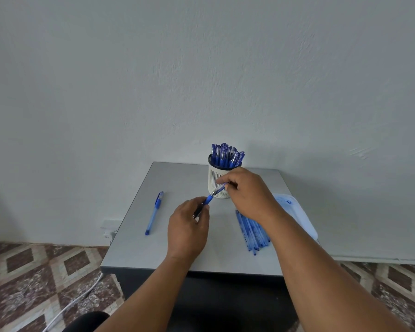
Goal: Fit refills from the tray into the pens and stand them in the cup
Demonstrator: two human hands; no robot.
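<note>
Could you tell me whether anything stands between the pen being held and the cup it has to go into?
Nothing visible blocks the way. Both the left hand and right hand grip the pen right in front of the cup, though the cup's mouth is already crowded with standing pens.

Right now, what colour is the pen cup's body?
White, with dark vertical slots and a dark rim; head view shows the cup.

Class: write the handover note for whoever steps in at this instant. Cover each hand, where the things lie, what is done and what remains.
Left hand grips the pen barrel; right hand pinches its front end.
Cup at the table's far edge holds many finished pens.
One capped pen lies on the left.
Loose refills lie on the table beside the tray.
Left: finish this pen, stand it in the cup, then see to the one on the left.
</note>
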